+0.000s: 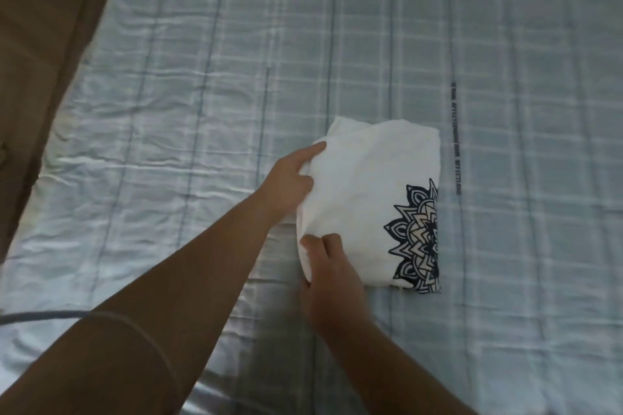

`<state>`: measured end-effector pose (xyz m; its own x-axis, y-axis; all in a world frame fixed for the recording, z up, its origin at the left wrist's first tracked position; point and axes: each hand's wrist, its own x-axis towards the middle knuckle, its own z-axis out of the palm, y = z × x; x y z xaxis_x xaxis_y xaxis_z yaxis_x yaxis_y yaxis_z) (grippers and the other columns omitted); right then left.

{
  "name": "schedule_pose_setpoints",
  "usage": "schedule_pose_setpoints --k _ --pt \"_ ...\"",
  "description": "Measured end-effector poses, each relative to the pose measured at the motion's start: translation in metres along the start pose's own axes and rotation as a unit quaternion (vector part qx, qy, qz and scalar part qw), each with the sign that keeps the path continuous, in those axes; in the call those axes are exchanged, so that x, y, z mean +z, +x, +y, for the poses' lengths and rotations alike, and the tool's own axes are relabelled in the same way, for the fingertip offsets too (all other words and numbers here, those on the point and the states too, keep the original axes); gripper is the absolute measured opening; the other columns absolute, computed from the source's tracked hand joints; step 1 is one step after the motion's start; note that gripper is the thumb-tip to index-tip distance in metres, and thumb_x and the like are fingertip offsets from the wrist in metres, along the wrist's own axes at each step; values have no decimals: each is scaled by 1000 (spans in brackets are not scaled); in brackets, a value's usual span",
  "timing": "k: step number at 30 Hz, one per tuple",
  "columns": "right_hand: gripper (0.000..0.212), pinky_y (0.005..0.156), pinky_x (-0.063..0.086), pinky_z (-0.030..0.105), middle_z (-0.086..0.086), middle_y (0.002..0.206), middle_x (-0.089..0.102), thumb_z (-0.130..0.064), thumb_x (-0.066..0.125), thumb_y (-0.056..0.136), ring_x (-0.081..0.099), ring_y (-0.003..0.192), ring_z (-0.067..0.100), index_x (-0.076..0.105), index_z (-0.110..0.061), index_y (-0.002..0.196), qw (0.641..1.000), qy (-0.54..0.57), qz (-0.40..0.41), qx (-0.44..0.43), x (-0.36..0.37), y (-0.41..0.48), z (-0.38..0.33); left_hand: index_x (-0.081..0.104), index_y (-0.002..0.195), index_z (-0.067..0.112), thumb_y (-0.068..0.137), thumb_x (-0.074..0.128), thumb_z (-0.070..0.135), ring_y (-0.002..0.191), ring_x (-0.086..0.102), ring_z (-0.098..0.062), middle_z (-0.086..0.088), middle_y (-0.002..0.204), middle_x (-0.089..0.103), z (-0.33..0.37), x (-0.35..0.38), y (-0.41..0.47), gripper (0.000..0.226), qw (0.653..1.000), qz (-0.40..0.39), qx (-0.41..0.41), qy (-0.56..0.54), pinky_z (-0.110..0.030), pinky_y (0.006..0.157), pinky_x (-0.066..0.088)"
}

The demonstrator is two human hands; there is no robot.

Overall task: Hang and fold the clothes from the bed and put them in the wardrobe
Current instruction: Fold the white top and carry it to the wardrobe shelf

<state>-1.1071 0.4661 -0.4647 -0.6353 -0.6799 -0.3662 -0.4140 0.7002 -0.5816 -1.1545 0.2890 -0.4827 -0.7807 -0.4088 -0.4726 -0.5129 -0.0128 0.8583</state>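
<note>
Pale blue plaid bedsheet (371, 44), creased and faintly shiny, covers the bed from edge to edge, with a strip of brown floor (43, 27) showing past its left side. On the sheet lies a white T-shirt (364, 199), folded into a compact rectangle, its dark navy mandala print (418, 239) cut off at the fold on the side farthest from the person's grip.

Both bare hands work the shirt's near left edge. The left hand (290, 185) reaches in on an outstretched forearm, index finger extended flat along the upper part of that edge and the other fingers curled in against the cloth; whether those fingers pinch the fabric or only press it cannot be told. Just below it, the right hand (332, 266) comes up from the bottom of the frame, wrist low, fingers bent and closed over the lower left corner of the fold, thumb side against the shirt's top layer. The two hands sit close together along the same edge, apart but nearly touching. Beyond the far side of the shirt, a thin line of dark printed lettering (453, 138) runs up the sheet.
</note>
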Motion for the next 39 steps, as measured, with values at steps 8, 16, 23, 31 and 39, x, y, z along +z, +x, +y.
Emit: schedule_pose_setpoints --k 8,16,23,31,39 --pt "59 69 52 41 -1 113 44 -8 57 79 53 99 25 44 -27 133 997 -74 11 1 7 3 6 44 147 16 75 48 -5 142 37 -13 -3 154 38 -17 1 5 75 994 -23 58 93 -14 115 25" --pt "51 87 53 37 -9 122 51 -16 46 77 52 111 15 52 -26 127 998 37 39 18 -16 1 20 45 149 16 86 48 -4 148 23 -28 -11 164 21 -32 14 -9 66 961 90 35 259 -27 118 17" --pt "59 117 27 50 13 151 42 -24 37 87 34 143 32 47 -8 143 974 -139 179 -3 -62 31 87 35 153 9 95 37 29 151 20 -33 -17 162 26 -44 67 -64 61 864 79 200 455 -51 121 22" --pt "66 122 13 50 11 164 17 -42 30 100 12 152 28 18 -12 157 965 -260 34 -1 -33 30 140 37 154 25 101 41 47 151 22 -34 -13 161 29 -96 91 -74 58 816 64 196 540 -55 118 25" --pt "50 109 34 46 5 145 50 -35 42 90 41 136 25 52 -18 136 976 -195 100 -17 -95 72 113 38 152 17 94 46 38 152 19 -30 -11 161 31 -28 84 -49 62 841 99 193 496 -52 121 18"
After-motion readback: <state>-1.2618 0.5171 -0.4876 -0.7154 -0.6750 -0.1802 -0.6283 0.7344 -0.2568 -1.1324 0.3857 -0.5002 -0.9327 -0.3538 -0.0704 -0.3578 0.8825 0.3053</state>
